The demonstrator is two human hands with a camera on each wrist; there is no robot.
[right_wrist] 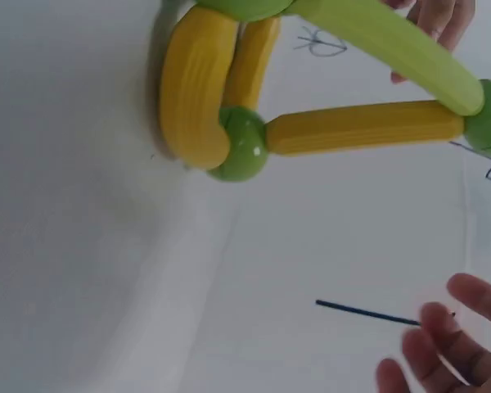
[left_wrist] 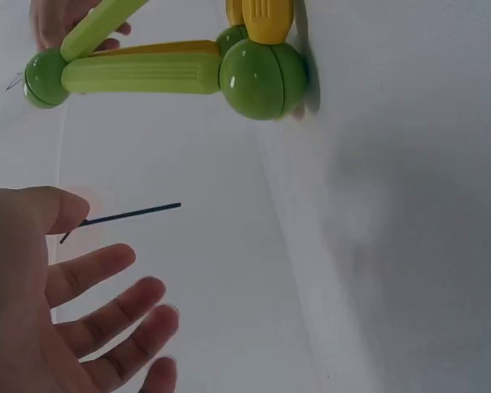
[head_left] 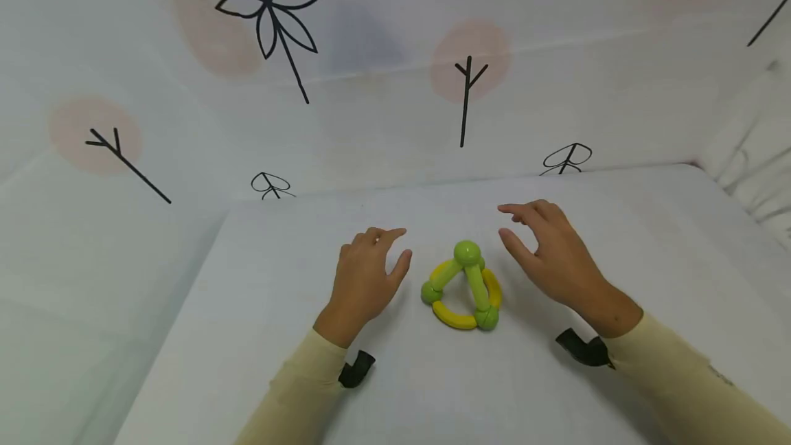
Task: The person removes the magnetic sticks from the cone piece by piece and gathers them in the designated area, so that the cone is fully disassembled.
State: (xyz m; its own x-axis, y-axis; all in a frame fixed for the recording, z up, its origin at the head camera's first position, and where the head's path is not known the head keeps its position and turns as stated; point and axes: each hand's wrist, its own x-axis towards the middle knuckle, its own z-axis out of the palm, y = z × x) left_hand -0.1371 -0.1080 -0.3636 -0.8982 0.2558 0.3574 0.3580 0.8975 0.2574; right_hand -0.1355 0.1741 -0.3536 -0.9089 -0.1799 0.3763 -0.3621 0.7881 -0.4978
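Observation:
A pyramid-shaped frame (head_left: 478, 287) of toy building rods and balls stands on the white surface between my hands. Green balls (head_left: 467, 253) form its corners, and curved yellow rods (head_left: 456, 320) make a ring at its base. Light green rods (left_wrist: 143, 74) and a straight yellow rod (right_wrist: 364, 128) rise to the top ball. To its left, my left hand (head_left: 367, 277) hovers with relaxed, spread fingers, touching nothing. My right hand (head_left: 550, 253) is held up on the other side, thumb and fingers apart, also clear of the frame.
The white tabletop (head_left: 278, 307) reaches back to a pale cloth backdrop (head_left: 383, 122) printed with black line plants and pink circles. White cloth also hangs on the left and right. Dark pieces (head_left: 356, 369) sit by both wrists.

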